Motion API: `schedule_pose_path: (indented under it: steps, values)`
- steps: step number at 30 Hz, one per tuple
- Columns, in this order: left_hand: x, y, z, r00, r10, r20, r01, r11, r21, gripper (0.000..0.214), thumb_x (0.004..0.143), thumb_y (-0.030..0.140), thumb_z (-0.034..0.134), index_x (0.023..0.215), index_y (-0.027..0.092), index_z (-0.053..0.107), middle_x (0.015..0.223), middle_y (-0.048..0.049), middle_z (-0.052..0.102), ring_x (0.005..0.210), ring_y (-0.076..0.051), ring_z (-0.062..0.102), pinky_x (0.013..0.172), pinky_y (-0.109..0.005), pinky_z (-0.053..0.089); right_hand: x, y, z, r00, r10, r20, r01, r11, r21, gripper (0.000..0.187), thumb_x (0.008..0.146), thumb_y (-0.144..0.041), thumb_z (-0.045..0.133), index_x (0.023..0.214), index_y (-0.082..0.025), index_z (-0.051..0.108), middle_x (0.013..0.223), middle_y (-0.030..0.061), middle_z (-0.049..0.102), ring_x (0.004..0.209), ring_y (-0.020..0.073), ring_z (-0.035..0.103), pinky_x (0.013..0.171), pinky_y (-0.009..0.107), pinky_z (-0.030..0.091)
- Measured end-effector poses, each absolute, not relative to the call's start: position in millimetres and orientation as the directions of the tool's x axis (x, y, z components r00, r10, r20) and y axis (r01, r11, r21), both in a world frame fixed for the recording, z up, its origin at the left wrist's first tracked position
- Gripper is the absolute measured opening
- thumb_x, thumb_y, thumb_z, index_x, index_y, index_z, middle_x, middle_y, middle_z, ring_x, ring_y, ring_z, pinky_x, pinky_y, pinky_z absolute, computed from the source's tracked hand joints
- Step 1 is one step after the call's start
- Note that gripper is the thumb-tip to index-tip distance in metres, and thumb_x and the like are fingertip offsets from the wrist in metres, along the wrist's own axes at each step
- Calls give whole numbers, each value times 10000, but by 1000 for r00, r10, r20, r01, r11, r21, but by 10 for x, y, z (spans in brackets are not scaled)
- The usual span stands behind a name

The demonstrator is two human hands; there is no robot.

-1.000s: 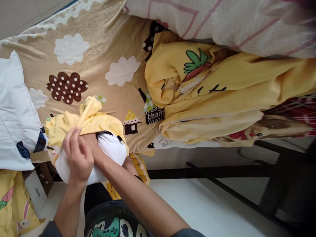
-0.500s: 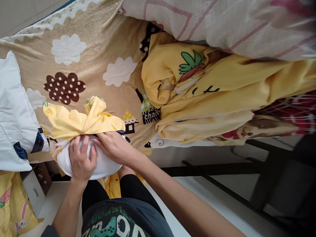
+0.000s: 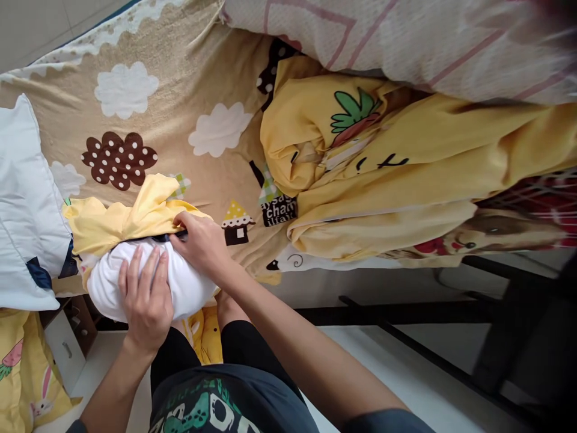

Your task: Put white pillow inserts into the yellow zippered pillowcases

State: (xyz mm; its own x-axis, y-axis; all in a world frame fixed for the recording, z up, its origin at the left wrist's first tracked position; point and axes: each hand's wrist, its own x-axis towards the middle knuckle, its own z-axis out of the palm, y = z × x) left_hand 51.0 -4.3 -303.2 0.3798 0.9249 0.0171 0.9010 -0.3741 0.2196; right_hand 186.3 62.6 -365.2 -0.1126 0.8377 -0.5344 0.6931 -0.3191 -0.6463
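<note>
A white pillow [image 3: 189, 285] lies at the bed's near edge, its far end inside a yellow pillowcase [image 3: 112, 219]. My left hand [image 3: 146, 297] lies flat on the white pillow, fingers stretched out and pressing down. My right hand [image 3: 201, 240] is closed on the pillowcase's open edge where it meets the pillow. The pillow's far end is hidden inside the bunched case.
A beige bedsheet [image 3: 180, 78] with cloud prints covers the bed. A second white pillow [image 3: 24, 204] lies at the left. A crumpled yellow duvet [image 3: 383, 168] with a carrot print and a pale pink-lined quilt [image 3: 406, 42] fill the right. Black metal frame bars [image 3: 406, 313] cross the white floor.
The white pillow has come further out toward me and the yellow case sits bunched further left. My left hand has opened flat on the pillow; my right hand moved up to the case's edge.
</note>
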Motion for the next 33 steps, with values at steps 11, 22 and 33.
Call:
schedule_pose_path:
  steps: [11, 22, 33]
  values:
    - [493, 72, -3383, 473, 879, -60, 874, -460, 156, 446, 906, 216, 463, 1308, 27, 503, 1241, -231, 608, 1223, -352, 545, 1085, -494, 390, 1754, 571, -3514, 37, 974, -224, 311, -225, -923, 191, 654, -137, 464, 634, -220, 294, 577, -42, 380, 580, 132, 356, 616, 268, 275]
    - [501, 355, -3734, 539, 824, 173, 773, -566, 286, 410, 931, 171, 476, 1334, 132, 542, 1296, -161, 619, 1320, -262, 502, 1167, -443, 303, 2103, 613, -3780, 185, 978, 100, 703, -60, -709, 198, 727, -33, 426, 743, -226, 461, 719, 24, 499, 675, 177, 440, 619, 290, 342]
    - [-753, 21, -4295, -183, 845, -503, 725, 461, 512, 778, 760, 481, 703, 1418, 202, 398, 1443, -176, 471, 1294, -298, 515, 1034, -415, 466, 2669, 487, -4377, 311, 770, -557, 763, -552, -337, 153, 792, -93, 488, 868, -160, 603, 740, 42, 500, 592, 131, 300, 563, 287, 241]
